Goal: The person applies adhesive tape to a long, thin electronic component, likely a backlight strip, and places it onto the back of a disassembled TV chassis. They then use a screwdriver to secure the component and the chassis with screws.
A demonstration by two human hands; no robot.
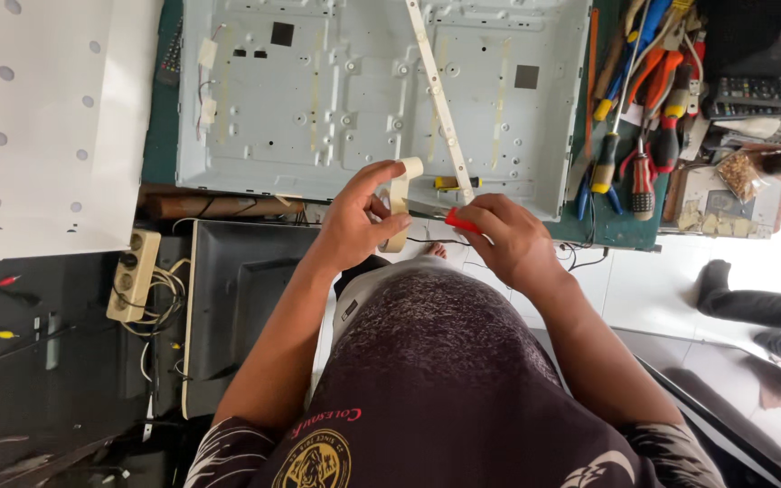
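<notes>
My left hand (354,217) grips a cream roll of tape (399,194), held upright in front of my chest. A small red-handled tool (460,220) sits in my right hand (508,237), which is closed around it right beside the roll. Just beyond both hands lies an open grey metal panel chassis (354,90) on a green workbench. A long white strip (440,99) lies diagonally across the chassis. A small yellow and black object (452,183) rests near the strip's lower end.
Several screwdrivers and pliers (644,99) lie at the bench's right side. A white sheet with holes (47,117) covers the left. A power strip with cables (133,276) and a dark screen frame (246,298) sit lower left. Someone's dark-socked feet (752,307) are at right.
</notes>
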